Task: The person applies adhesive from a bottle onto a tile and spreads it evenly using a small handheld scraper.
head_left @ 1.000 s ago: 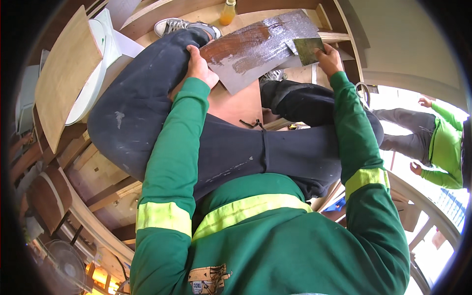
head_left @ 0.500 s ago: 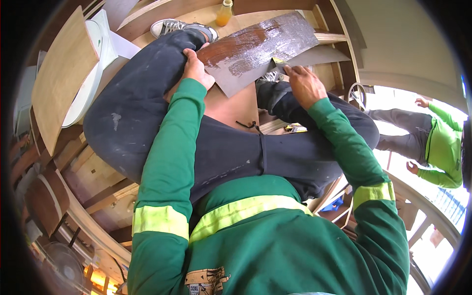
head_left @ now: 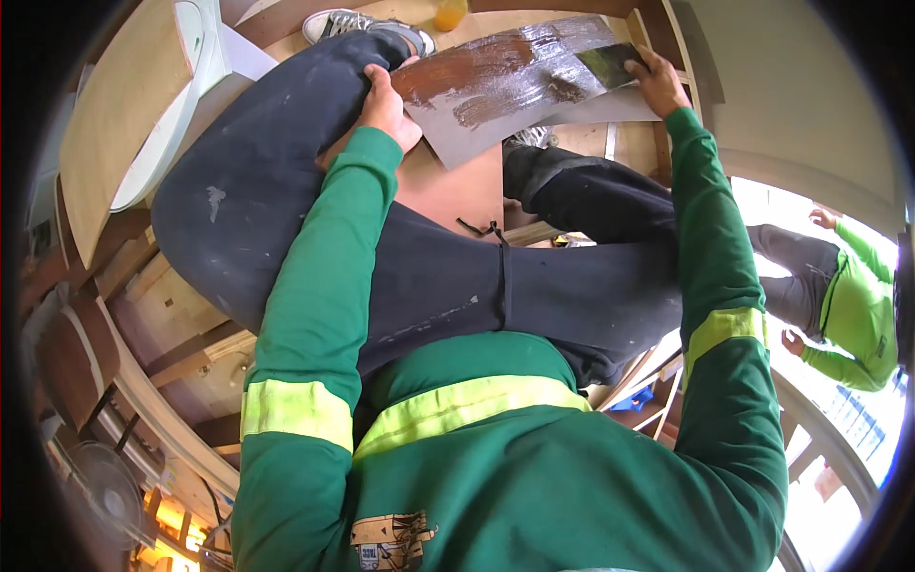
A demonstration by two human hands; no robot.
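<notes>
A thin grey sheet [head_left: 461, 145] lies tilted across my lower legs, its upper face smeared with wet, shiny reddish-brown adhesive [head_left: 477, 74]. My left hand [head_left: 389, 112] grips the sheet's left end, thumb up along the edge. At the far right end, my right hand [head_left: 660, 84] pinches a flat, dark olive spreader [head_left: 604, 65] that rests against the coated face. A darker clump of adhesive shows beside the spreader. Part of another grey sheet [head_left: 610, 107] shows under the right end.
A bottle of orange liquid [head_left: 451, 13] stands beyond the sheet, near my shoe [head_left: 334, 24]. Wooden framing surrounds my legs. On the left are a curved plywood panel [head_left: 119, 124] and a clear-bladed fan [head_left: 107, 496]. A person in a lime-green top [head_left: 853, 310] stands at the right.
My right hand has moved with the spreader from the sheet's near edge to its far right end, and that arm has stretched out. My left hand keeps its hold on the sheet.
</notes>
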